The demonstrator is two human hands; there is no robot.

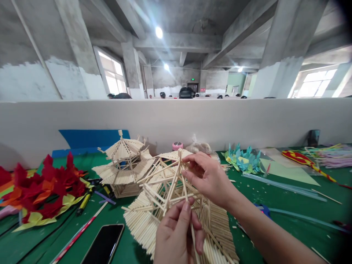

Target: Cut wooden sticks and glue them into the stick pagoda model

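Note:
A pagoda-like model of thin wooden sticks stands in front of me, its wide slatted roof below an open frame of slanting sticks. My left hand pinches a thin wooden stick between thumb and fingers, low in front of the frame. The stick leans up toward the peak. At that peak, my right hand has its thumb and index finger against the sticks where they meet. The exact contact of the right fingertips is partly hidden.
A second stick pagoda stands behind left. Red paper shapes, a marker and a phone lie left. Blue paper flowers, clear strips and a red-yellow ornament lie right. A white partition bounds the green table.

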